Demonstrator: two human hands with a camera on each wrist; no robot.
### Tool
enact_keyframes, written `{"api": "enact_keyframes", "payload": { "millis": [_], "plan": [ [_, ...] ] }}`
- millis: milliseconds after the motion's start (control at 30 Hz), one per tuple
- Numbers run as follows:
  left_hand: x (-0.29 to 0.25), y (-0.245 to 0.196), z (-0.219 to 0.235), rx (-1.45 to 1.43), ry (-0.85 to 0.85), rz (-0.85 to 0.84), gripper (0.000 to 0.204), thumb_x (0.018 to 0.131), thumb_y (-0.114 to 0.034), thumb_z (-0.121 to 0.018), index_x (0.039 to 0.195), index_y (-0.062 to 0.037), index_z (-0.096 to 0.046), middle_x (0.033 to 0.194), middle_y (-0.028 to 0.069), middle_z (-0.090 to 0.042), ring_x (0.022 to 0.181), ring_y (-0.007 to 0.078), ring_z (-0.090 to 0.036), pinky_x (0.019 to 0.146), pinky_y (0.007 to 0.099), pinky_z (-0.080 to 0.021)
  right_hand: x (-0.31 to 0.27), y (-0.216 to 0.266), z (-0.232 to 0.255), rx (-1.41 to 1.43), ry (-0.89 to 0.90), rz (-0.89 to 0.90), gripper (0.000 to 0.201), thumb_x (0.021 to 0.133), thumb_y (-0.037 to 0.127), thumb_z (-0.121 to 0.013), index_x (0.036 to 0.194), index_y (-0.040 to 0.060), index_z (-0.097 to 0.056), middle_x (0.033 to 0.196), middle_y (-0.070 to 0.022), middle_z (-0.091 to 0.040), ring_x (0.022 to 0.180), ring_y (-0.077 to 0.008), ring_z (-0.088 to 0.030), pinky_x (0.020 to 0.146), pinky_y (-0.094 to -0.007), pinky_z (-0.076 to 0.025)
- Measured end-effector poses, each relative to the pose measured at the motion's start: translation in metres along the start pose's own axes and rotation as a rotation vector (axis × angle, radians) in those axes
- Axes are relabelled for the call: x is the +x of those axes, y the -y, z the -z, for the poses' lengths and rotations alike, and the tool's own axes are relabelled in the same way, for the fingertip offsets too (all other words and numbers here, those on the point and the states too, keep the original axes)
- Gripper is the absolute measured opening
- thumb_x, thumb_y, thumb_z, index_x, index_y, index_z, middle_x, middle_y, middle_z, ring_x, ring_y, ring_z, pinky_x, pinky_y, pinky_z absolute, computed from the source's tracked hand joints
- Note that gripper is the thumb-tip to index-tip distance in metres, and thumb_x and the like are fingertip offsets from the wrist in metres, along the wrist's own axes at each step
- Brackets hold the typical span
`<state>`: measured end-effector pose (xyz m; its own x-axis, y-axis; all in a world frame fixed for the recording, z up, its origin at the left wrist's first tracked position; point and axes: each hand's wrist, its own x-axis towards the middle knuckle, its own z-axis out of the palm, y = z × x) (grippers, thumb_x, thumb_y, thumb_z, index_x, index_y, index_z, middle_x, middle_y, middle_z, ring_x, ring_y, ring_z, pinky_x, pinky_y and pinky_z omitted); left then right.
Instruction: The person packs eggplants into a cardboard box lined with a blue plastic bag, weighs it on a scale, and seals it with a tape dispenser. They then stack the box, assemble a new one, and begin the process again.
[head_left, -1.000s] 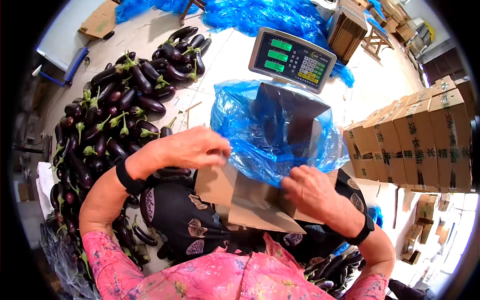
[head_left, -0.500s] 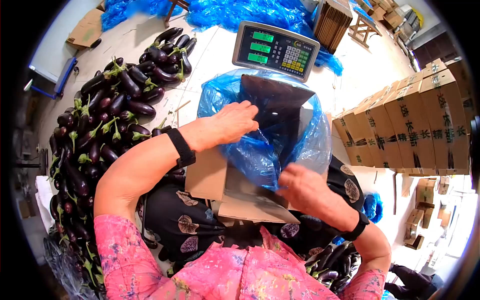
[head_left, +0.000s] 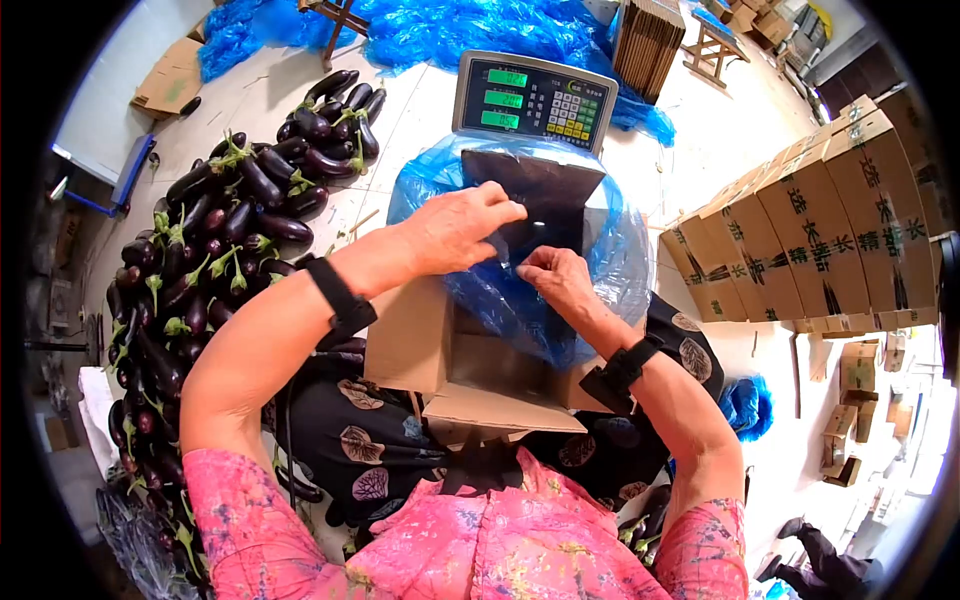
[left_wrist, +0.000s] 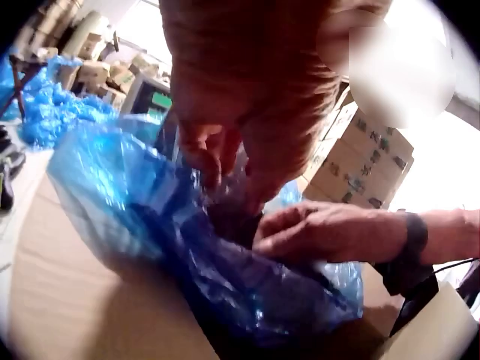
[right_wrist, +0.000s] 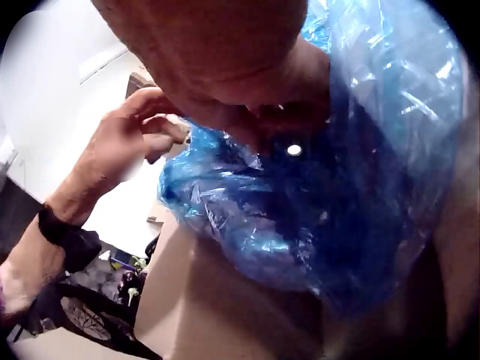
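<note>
A thin blue plastic bag (head_left: 500, 305) lines an open cardboard box (head_left: 405, 340) between the person's knees, its loose rim spread over the sides. My left hand (head_left: 455, 228) reaches over the box and pinches the bag's edge between thumb and fingers. Close beside it, my right hand (head_left: 562, 280) has its fingers curled on another part of the film, as the left wrist view also shows. Inside the bag's mouth rises a dark upright flap (head_left: 540, 200). In the right wrist view the film (right_wrist: 247, 232) hangs over the box wall, and the right fingertips are partly hidden.
A scale display (head_left: 535, 100) stands just beyond the box. Heaped eggplants (head_left: 240, 215) cover the floor at left. Printed cartons (head_left: 810, 225) are stacked at right. Blue film (head_left: 470, 35), flattened cardboard (head_left: 648, 45) and a wooden stand (head_left: 715, 50) lie farther back.
The left hand has moved right over the bag. The right hand has moved up and inward, close to the left. The bag's near edge has shifted, showing more of the box.
</note>
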<state>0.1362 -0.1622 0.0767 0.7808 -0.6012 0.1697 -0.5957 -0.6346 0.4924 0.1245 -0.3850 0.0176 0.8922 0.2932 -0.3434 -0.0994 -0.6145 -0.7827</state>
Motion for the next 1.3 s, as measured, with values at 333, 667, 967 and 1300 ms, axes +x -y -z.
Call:
{"api": "enact_keyframes", "payload": {
  "millis": [333, 667, 967, 1300],
  "plan": [
    [0.007, 0.030, -0.032, 0.223, 0.092, -0.041, 0.041, 0.073, -0.005, -0.077, 0.112, -0.0122, -0.064, 0.111, 0.0061, -0.061, 0.114, 0.0295, -0.055, 0.085, 0.0409, -0.056, -0.019, 0.015, -0.001, -0.094, -0.327, 0.396, 0.034, 0.088, 0.022, -0.069, 0.109, -0.0022, -0.057, 0.099, -0.0221, -0.067, 0.095, -0.0381, -0.066, 0.086, -0.0458, -0.052],
    [0.006, 0.036, -0.065, 0.302, 0.040, 0.054, 0.029, 0.075, -0.006, -0.071, 0.103, -0.0115, -0.067, 0.110, 0.0104, -0.060, 0.112, 0.0344, -0.057, 0.083, 0.0443, -0.057, 0.011, 0.007, 0.000, -0.169, 0.002, 0.162, 0.024, 0.083, 0.024, -0.067, 0.094, 0.0029, -0.071, 0.097, -0.0221, -0.069, 0.095, -0.0392, -0.067, 0.085, -0.0460, -0.052],
    [-0.014, 0.008, 0.016, -0.293, -0.090, 0.082, 0.011, 0.085, -0.009, -0.061, 0.094, -0.0026, -0.059, 0.076, 0.0166, -0.064, 0.074, 0.0351, -0.066, 0.068, 0.0419, -0.052, -0.026, 0.021, 0.023, 0.203, 0.138, 0.243, 0.064, 0.079, 0.035, -0.083, 0.126, 0.0016, -0.053, 0.111, -0.0129, -0.067, 0.101, -0.0199, -0.062, 0.092, -0.0339, -0.049],
    [-0.118, -0.066, 0.120, -0.337, 0.406, 0.210, 0.011, 0.084, -0.007, -0.063, 0.090, -0.0007, -0.057, 0.073, 0.0141, -0.062, 0.070, 0.0341, -0.061, 0.067, 0.0415, -0.046, -0.127, 0.068, 0.058, -0.430, 0.424, 0.858, 0.021, 0.076, 0.011, -0.078, 0.089, 0.0042, -0.063, 0.096, -0.0110, -0.064, 0.082, -0.0346, -0.062, 0.069, -0.0428, -0.051]
  ]
}}
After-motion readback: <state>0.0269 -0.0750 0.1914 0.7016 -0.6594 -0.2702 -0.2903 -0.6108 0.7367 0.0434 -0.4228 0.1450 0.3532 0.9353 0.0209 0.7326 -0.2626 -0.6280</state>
